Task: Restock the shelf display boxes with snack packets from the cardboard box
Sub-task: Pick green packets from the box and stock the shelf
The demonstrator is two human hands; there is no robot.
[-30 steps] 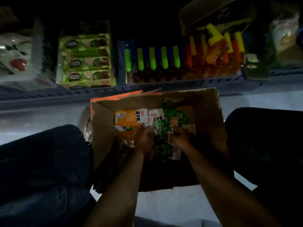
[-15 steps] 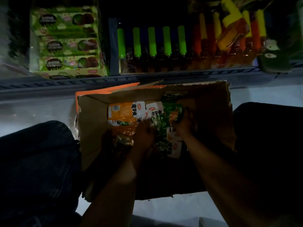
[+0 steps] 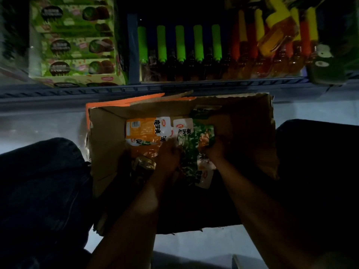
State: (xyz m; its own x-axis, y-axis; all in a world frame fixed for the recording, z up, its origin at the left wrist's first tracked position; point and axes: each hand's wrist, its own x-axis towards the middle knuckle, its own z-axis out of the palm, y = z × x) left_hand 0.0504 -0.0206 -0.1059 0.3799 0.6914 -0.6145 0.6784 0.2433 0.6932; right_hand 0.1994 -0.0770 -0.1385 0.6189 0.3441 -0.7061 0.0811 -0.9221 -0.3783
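Observation:
An open cardboard box (image 3: 108, 152) sits on the floor between my knees. Inside lie orange snack packets (image 3: 142, 131) at the left and green snack packets (image 3: 191, 144) at the middle. Both hands reach into the box. My left hand (image 3: 168, 155) grips the left side of a bunch of green packets. My right hand (image 3: 214, 148) grips the same bunch at its right edge. More packets lie dim and half hidden beneath. On the shelf above stands a green display box (image 3: 77, 43) of snack packs.
The blue shelf edge (image 3: 174, 88) runs just beyond the box. Bottles with green caps (image 3: 180, 49) and orange and yellow caps (image 3: 272, 43) fill the shelf. My dark trouser knees (image 3: 38, 181) flank the box. The scene is dim.
The view has tilted up and closer to the shelf. Both hands have shifted slightly toward the far side of the box while gathering the green packets.

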